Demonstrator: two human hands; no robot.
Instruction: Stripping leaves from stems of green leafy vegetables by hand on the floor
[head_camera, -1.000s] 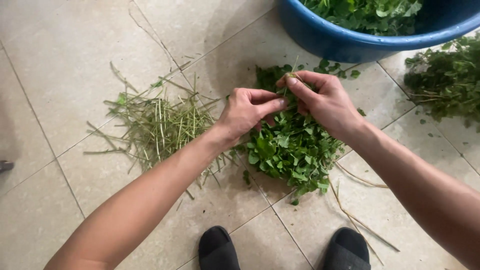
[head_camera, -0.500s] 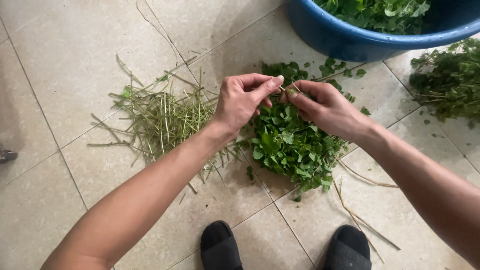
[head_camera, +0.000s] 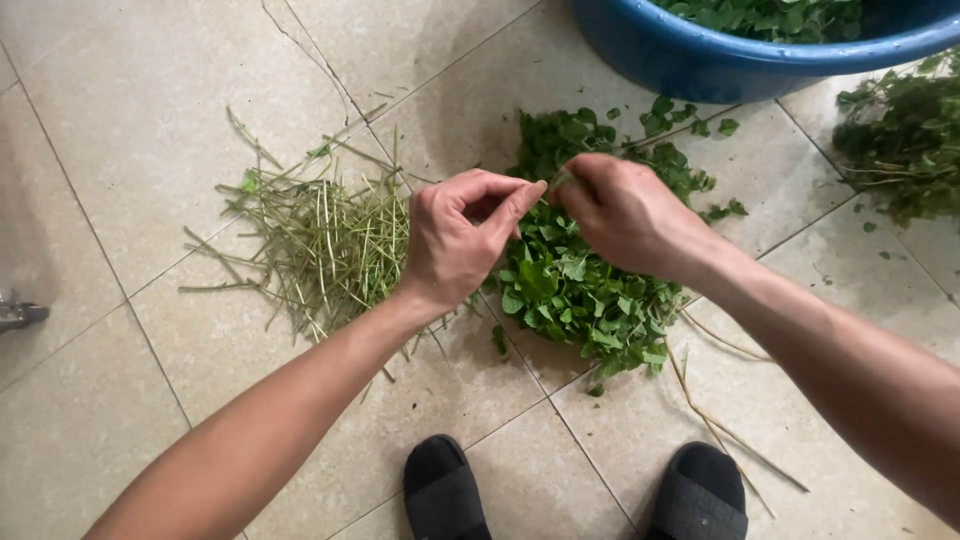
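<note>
Hands (head_camera: 545, 215) pinch stem (head_camera: 557, 183) above leaf pile (head_camera: 575, 290).

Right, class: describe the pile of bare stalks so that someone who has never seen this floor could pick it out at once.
Start at the blue tub at the top of the tiled floor, then drop to the two hands meeting over a heap of green leaves. Just beyond the left hand lies the pile of bare stalks: thin, pale, straw-like sticks scattered criss-cross, nearly leafless, unlike the leafy heaps.
</note>
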